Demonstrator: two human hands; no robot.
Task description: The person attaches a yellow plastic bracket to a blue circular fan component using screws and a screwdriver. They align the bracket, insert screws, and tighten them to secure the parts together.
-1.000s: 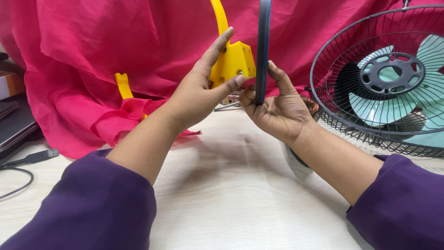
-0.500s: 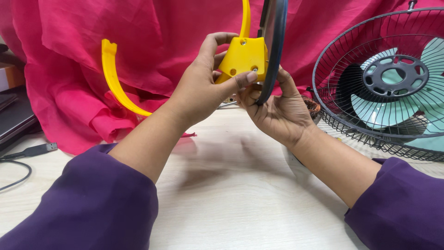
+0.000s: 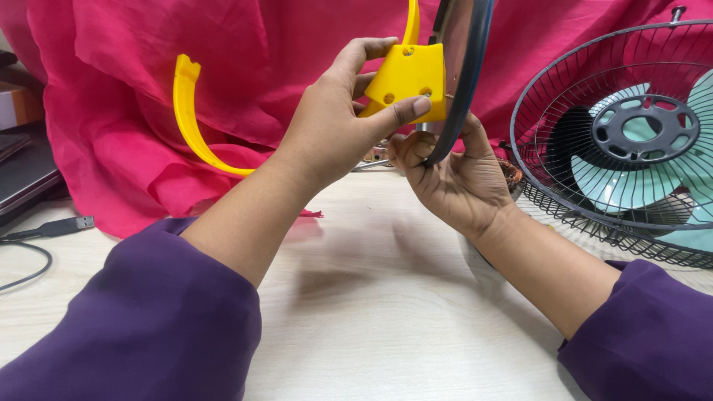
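My left hand point(image 3: 338, 122) grips a yellow plastic bracket point(image 3: 408, 78) by its flat block, which has small holes; its curved yellow arm point(image 3: 191, 122) sweeps out to the left and another arm rises past the top edge. My right hand point(image 3: 453, 174) holds the lower rim of a dark round ring point(image 3: 464, 82) seen edge-on. The yellow block is pressed against the ring's left side. Both hands are raised above the pale wooden table point(image 3: 386, 312).
A wire fan guard point(image 3: 549, 148) with pale green blades point(image 3: 616, 182) and a grey hub point(image 3: 645, 128) stands at the right. Pink cloth point(image 3: 134, 89) is draped behind. A black cable with a plug point(image 3: 52, 226) and a dark flat device point(image 3: 22, 174) lie at the left.
Both hands have lifted the bracket and ring higher and closer. The bracket has turned so that its curved arm swung up at the left.
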